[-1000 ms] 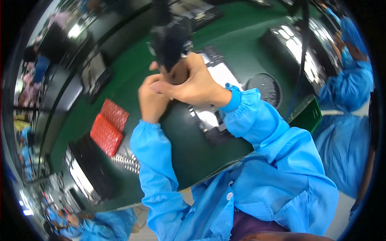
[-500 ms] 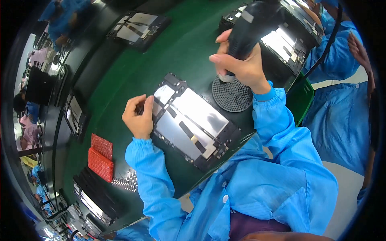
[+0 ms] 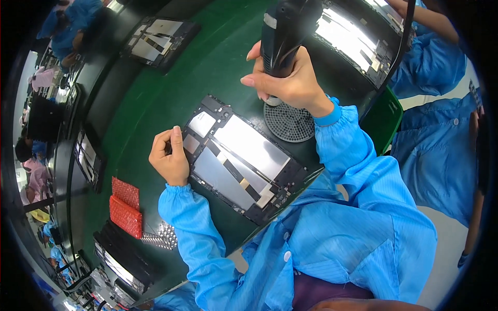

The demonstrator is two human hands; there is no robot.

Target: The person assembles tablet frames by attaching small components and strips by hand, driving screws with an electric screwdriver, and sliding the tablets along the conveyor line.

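In my right hand (image 3: pixel 295 85) is a black electric screwdriver (image 3: pixel 282 44), held upright with the fingers wrapped around it. Its tip end is over a round grey tray full of small holes (image 3: pixel 290 124). An opened tablet (image 3: pixel 249 153) lies face down and askew on the green table, its silver inner plates and dark ribbon cables showing. Close by the tablet's left edge, my left hand (image 3: pixel 171 158) is closed, thumb against curled fingers. Whatever it may hold is hidden.
Red bubble-wrap packs (image 3: pixel 125 215) and a patterned strip (image 3: pixel 163 238) lie left on the green table (image 3: pixel 155 114). A stack of dark panels (image 3: pixel 119 256) stands near left. More opened tablets (image 3: pixel 158 41) lie far off. A green bin (image 3: pixel 384 119) and a blue-clad person (image 3: pixel 433 145) are at right.
My right hand and the screwdriver have shifted left in view. My left hand has drawn slightly away from the tablet's edge, fingers still curled. The whole view has shifted a little.
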